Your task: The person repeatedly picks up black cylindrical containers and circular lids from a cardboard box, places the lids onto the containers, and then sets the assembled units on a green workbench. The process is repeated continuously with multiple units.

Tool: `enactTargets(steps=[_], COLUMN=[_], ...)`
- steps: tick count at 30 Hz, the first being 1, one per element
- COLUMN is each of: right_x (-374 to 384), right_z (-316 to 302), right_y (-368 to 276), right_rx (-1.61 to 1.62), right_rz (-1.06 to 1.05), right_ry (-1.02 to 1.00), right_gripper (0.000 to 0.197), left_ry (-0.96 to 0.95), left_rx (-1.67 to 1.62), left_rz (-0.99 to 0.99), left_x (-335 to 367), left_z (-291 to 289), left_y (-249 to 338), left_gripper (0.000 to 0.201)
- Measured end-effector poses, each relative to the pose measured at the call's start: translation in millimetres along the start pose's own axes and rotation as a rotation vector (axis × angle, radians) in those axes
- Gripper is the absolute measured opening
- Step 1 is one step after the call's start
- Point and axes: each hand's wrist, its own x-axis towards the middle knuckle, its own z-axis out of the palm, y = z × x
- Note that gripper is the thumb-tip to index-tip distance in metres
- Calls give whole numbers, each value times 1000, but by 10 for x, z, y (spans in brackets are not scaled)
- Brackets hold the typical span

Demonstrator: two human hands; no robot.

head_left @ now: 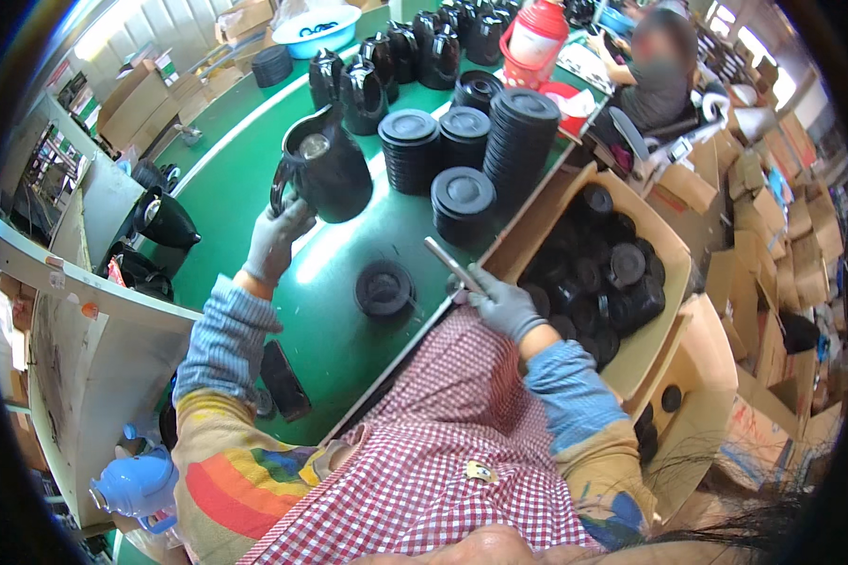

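Note:
My left hand, gloved in grey, is closed on the handle of a glossy black jug, lifted above the green table. A metallic round part shows in the jug's opening. In my right hand, also gloved, is a slim metal rod, its free end pointing up and left over the table edge. Between my hands a round black ring-shaped part lies on the tabletop. Stacks of black ribbed discs stand just beyond, the nearest one close to the rod's tip.
Several black jugs line the far side, near a red-and-white bucket and a blue-rimmed basin. A cardboard box of black round parts adjoins the table's right edge. A dark phone lies near my left forearm. Another person sits at far right.

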Motion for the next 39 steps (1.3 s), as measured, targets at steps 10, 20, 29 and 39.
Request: enactTargets(steps=[10, 20, 29, 39], right_x=[894, -1025, -2747, -3360], right_z=[406, -159, -258, -242], right_y=[-454, 646, 1741, 1403], right_rx=[-135, 179, -631, 572], right_rz=[108, 360, 173, 811], right_ry=[-77, 279, 136, 674], right_gripper=[71, 50, 31, 50], left_ry=[662, 646, 1492, 1182], left_rx=[-178, -223, 1609, 1287], left_rz=[-5, -116, 243, -273], left_x=[2628, 3020, 1296, 837], left_z=[-624, -712, -2785, -3278], left_y=[-977, -1231, -211, -31], left_gripper=[27, 45, 82, 49])
